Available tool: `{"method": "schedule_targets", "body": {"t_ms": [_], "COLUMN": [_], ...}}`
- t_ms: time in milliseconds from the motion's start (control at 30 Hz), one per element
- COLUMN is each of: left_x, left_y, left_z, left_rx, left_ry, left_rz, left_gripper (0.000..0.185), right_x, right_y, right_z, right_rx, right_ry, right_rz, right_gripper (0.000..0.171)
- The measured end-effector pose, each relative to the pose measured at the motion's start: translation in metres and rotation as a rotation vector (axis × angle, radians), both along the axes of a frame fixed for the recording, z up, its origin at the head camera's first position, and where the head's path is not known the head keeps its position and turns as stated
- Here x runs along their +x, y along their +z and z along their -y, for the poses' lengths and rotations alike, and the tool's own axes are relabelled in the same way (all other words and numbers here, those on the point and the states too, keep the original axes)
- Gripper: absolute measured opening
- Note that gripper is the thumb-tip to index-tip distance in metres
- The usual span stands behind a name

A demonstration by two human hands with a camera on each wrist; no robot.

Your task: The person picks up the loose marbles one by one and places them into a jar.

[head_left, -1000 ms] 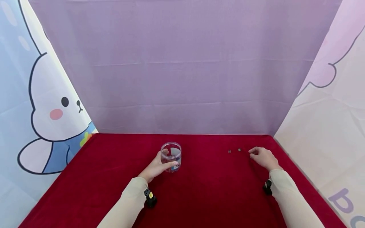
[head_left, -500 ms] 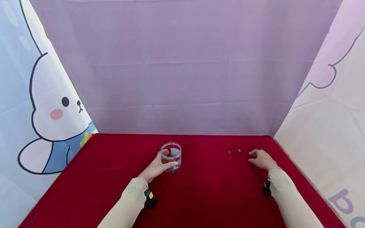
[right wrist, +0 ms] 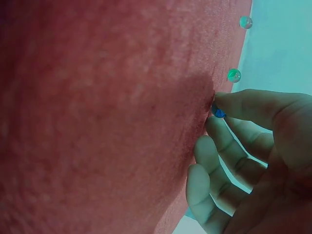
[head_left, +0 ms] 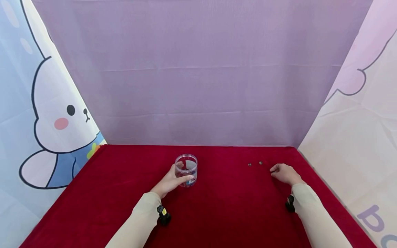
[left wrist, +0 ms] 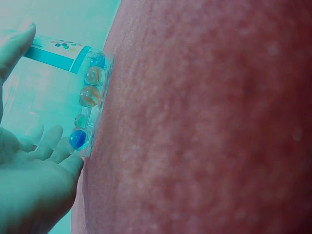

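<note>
A clear plastic jar (head_left: 187, 168) without a lid stands upright on the red cloth, and my left hand (head_left: 169, 182) grips it around the side. Through its wall, the left wrist view shows several glass marbles (left wrist: 89, 96) at the bottom, some blue and some amber-streaked. Over at the right, my right hand (head_left: 286, 173) pinches a blue marble (right wrist: 218, 111) between thumb and fingers, low at the cloth. Fingers partly cover that marble. Just left of this hand lie two clear greenish marbles, a nearer marble (head_left: 260, 163) and a farther marble (head_left: 249, 165).
Red cloth (head_left: 223, 203) covers the table. A purple curtain (head_left: 198, 75) rises behind its back edge. Printed cloth panels stand along both sides, the left panel (head_left: 59, 103) with a cartoon rabbit. A small black camera (head_left: 163, 215) sits on each wrist.
My right hand has come down slightly toward the cloth, and its thumb and fingertips have closed together. The left hand and jar have stayed in place.
</note>
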State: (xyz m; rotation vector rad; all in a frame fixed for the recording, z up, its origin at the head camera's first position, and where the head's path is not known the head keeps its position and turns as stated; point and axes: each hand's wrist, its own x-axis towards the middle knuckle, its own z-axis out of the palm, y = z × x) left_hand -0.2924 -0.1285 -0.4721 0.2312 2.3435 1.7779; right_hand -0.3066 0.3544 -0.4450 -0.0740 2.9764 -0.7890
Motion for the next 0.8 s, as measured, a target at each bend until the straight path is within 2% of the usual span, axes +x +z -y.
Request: {"method": "schedule_targets", "body": {"t_ms": [567,800], "left_x": [-0.0019,-0.0019], "left_y": [-0.0015,-0.0015], "left_z": [0.0009,0.0006], "left_rx": [0.0,0.005], "left_ry": [-0.001,-0.004], "left_rz": [0.001,0.003], "left_gripper": [0.099,0.098], "right_x": [0.004,0.004], "right_y": [0.0031,0.0052], "right_z": [0.0015,0.0066], "right_rx": [0.006,0.015], "right_ry": [-0.009,0.011], "right_rz": [-0.008,-0.042], "right_gripper": [0.023,0.023]}}
